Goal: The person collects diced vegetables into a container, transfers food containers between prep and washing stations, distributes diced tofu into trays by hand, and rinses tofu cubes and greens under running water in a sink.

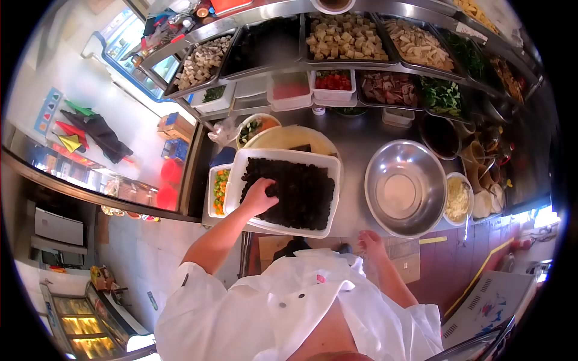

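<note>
White jacket (pixel 253 310) backs half-spread, empty right hand (pixel 371 243) and curled left hand (pixel 259 198), hold unclear, many dark pieces (pixel 305 201) remaining beneath its fingers.

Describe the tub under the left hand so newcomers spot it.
At the steel counter, left of the large steel bowl, find a white rectangular tub with the left hand in it. Its black chunks set it apart from the smaller tub of diced vegetables alongside.

One head cam here, wide fisheye with black corners, looking steeply down and forward over the wearer's own white buttoned shirt (pixel 241 313), pretty close to the grey metal counter (pixel 352 207), white rectangular plastic tub (pixel 283 153) near mid-frame.
</note>
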Tool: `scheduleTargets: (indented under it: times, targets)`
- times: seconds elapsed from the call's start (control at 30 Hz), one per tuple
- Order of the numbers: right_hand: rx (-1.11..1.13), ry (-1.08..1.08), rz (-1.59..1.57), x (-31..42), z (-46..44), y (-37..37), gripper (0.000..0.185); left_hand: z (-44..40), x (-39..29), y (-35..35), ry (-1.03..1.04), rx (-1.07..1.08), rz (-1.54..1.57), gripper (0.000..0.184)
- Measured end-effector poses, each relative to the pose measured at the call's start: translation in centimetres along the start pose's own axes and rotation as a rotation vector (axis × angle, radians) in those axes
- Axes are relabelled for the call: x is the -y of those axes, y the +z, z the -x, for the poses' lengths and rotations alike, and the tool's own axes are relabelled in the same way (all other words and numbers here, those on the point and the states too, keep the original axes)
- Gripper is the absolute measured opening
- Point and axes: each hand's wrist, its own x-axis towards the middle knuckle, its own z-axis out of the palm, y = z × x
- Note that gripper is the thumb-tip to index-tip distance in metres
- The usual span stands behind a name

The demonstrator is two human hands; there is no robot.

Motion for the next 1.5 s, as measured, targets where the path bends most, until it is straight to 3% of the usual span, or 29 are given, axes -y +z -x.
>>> scheduleTargets:
  times: [0.2,0.3,0.43,0.5,0.53,0.57,0.7,0.77,0.8,0.83,0.9,0.93,1.03,1.07,1.13,1.2,1.33,1.43,1.5]
  targets:
    - [-0.003,-0.040,0.052,1.6,-0.2,0.3,0.023,-0.6,-1.1,-2.2,-0.127,-0.067,0.210,0.041]
    - [-0.052,-0.077,0.077,1.1,-0.9,0.9,0.023,-4.1,-1.8,-5.6,-0.250,-0.071,0.509,0.042]
    - [-0.157,-0.016,-0.008,-0.1,1.7,2.9,0.024,-12.9,-2.8,-13.6,-0.149,-0.137,0.590,0.055]
    - [-0.152,0.019,0.012,0.0,3.2,4.1,0.024,-18.6,-3.4,-17.0,-0.012,-0.280,0.691,0.051]
    - [-0.148,0.038,0.018,-0.4,3.6,4.8,0.024,-21.0,-4.8,-19.6,0.145,-0.342,0.496,0.048]
    - [-0.147,-0.037,0.074,-2.2,3.4,4.7,0.023,-23.8,-5.3,-21.2,0.153,-0.344,0.470,0.046]
    - [-0.290,-0.314,0.108,-9.9,3.2,4.7,0.019,-37.2,-2.0,-22.9,0.326,-0.373,-0.121,0.058]
    - [-0.426,-0.239,-0.021,-9.4,5.3,6.3,0.016,-40.0,-2.4,-22.3,0.324,-0.314,-0.283,0.060]
    - [-0.489,-0.104,-0.117,-5.7,8.9,9.0,0.015,-41.3,-1.7,-21.6,0.461,-0.473,-0.450,0.057]
    - [-0.548,0.031,-0.216,-3.4,11.1,10.8,0.014,-42.2,-1.9,-21.7,0.409,-0.388,-0.465,0.057]
    - [-0.617,0.017,-0.357,-5.8,12.8,11.0,0.013,-44.5,-2.4,-22.7,0.306,-0.223,-0.500,0.057]
    - [-0.649,0.013,-0.428,-7.3,13.9,11.1,0.012,-48.5,0.8,-21.5,0.455,-0.400,-0.542,0.055]
    - [-0.663,0.050,-0.467,-9.4,15.8,11.2,0.022,-52.5,2.1,-23.0,0.565,-0.258,-0.396,0.056]
    - [-0.693,0.068,-0.467,-9.0,16.2,11.7,0.021,-53.8,2.4,-22.7,0.691,-0.395,-0.360,0.043]
    - [-0.749,0.098,-0.468,-7.7,16.4,12.9,0.020,-59.9,5.8,-21.7,0.695,-0.411,-0.079,0.034]
    - [-0.767,0.055,-0.476,-7.9,15.5,12.7,0.018,-60.8,4.6,-21.7,0.796,-0.729,-0.319,0.026]
    - [-0.734,0.042,-0.426,-6.8,14.4,13.3,0.012,-65.8,6.2,-19.4,0.703,-0.577,-0.267,0.026]
    - [-0.684,0.044,-0.411,-5.9,13.3,13.4,0.012,-57.3,-0.6,-20.6,0.927,-0.713,-0.445,0.029]
    - [-0.669,0.037,-0.389,-5.6,12.4,12.9,0.013,-51.0,-6.2,-21.0,1.090,-0.681,-0.482,0.031]
